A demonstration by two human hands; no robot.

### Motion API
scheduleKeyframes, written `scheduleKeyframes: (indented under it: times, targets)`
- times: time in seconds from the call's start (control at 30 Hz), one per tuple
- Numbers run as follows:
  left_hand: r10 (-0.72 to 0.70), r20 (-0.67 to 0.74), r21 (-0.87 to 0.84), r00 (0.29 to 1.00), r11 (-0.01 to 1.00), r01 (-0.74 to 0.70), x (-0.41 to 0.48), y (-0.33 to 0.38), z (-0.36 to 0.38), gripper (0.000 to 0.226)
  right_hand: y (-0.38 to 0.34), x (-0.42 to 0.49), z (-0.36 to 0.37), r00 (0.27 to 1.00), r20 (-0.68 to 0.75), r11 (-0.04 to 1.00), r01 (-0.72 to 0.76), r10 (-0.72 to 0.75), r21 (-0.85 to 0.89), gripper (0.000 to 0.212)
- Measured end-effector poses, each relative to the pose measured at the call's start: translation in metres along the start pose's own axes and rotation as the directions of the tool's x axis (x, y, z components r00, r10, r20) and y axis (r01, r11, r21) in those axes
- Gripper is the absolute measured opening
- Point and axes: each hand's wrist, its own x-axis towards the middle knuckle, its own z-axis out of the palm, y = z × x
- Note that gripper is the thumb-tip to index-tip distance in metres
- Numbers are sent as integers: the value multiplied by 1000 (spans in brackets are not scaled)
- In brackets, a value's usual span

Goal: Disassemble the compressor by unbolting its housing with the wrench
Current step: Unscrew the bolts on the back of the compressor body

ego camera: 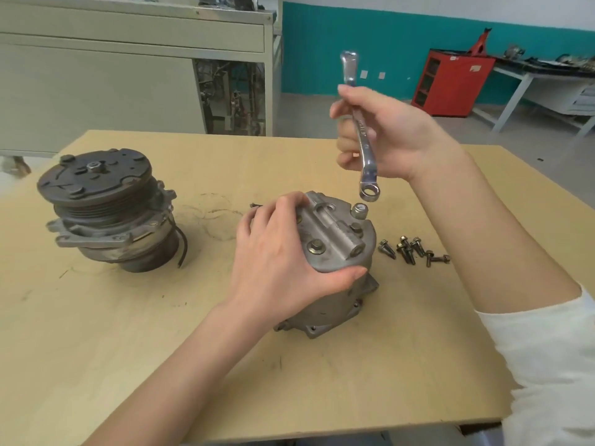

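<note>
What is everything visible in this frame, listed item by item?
compressor housing: one, grey, table centre
bolts in housing: three visible, dull metal, on its top face
pulley section: one, dark grey, table left
wrench: one, silver, above the housing
loose bolts: several, dark metal, table, right of housing
table: one, tan
red cabinet: one, back right
grey cabinet: one, back left
left hand: one, gripping housing top
right hand: one, holding wrench
</note>
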Motion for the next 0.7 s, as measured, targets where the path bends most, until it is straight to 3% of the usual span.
scheduleKeyframes:
  times: [0.23,0.37,0.53,0.7]
  targets:
    - [-35,81,-61,996,997,40,14,-15,-8,102,31,-69,-21,972,-234,976,66,-16,206,22]
    - [-15,162,-99,987,995,31,16,-24,-19,95,58,-95,-4,943,-307,952,205,-130,226,17]
    - [13,241,-210,970,977,39,17,-38,-39,90,82,-114,24,827,-401,912,406,-393,-56,27]
    - [27,239,-253,971,967,35,14,-53,-52,90,92,-125,39,796,-392,887,409,-461,-213,28]
